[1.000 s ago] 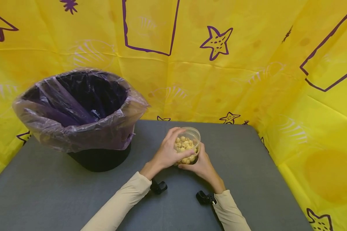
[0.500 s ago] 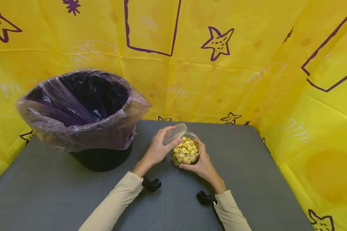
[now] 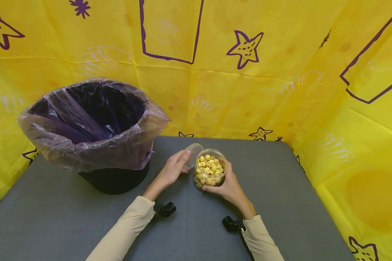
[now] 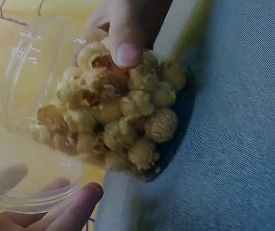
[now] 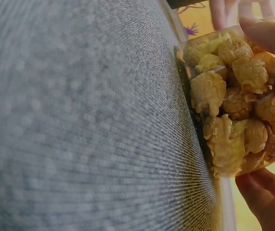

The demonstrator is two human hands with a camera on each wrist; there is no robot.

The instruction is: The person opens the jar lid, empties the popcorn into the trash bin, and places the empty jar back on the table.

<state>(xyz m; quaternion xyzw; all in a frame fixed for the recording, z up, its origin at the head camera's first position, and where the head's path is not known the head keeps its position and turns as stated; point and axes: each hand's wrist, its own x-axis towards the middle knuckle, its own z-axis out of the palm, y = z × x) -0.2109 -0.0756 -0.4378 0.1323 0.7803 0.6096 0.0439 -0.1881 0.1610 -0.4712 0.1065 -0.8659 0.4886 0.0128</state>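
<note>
A clear round jar [image 3: 211, 174] of popcorn [image 3: 209, 165] stands uncovered on the grey table. My right hand [image 3: 228, 186] grips it from the right side, thumb in front and fingers around the far side. In the right wrist view the popcorn [image 5: 238, 96] shows through the jar wall, with thumb and fingers on either side. Just left of the jar, my left hand [image 3: 174, 168] holds the clear lid [image 3: 194, 150], tilted up on its edge. The left wrist view shows this lid [image 4: 36, 202] between the fingers, beside the jar's open rim [image 4: 19, 82].
A black bin [image 3: 114, 181] lined with a translucent purple bag [image 3: 94, 156] stands on the left of the grey table [image 3: 268, 203]. Yellow patterned cloth [image 3: 215, 90] hangs behind and along the right side. Each wrist wears a black camera mount [image 3: 164, 209].
My left hand has lifted the lid off the jar and moved it left and down, tilting it. The right hand has stayed on the jar.
</note>
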